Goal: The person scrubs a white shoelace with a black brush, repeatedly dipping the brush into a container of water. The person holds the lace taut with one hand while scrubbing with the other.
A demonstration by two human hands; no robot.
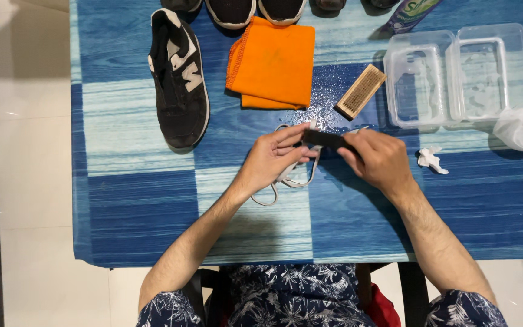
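Both hands meet at the worktop's centre: the right hand grips a dark brush, the left hand pinches a white lace against it. Best done, by the look of it, with the lace held taut and short strokes along it. Counted: one whole black shoe at 10 o'clock — more cut off at 12 — one orange cloth, one wooden brush, two clear tubs at 2.

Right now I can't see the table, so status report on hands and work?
Left hand pinching white shoelace. Right hand gripping dark brush against it. Wooden brush beyond, clear.
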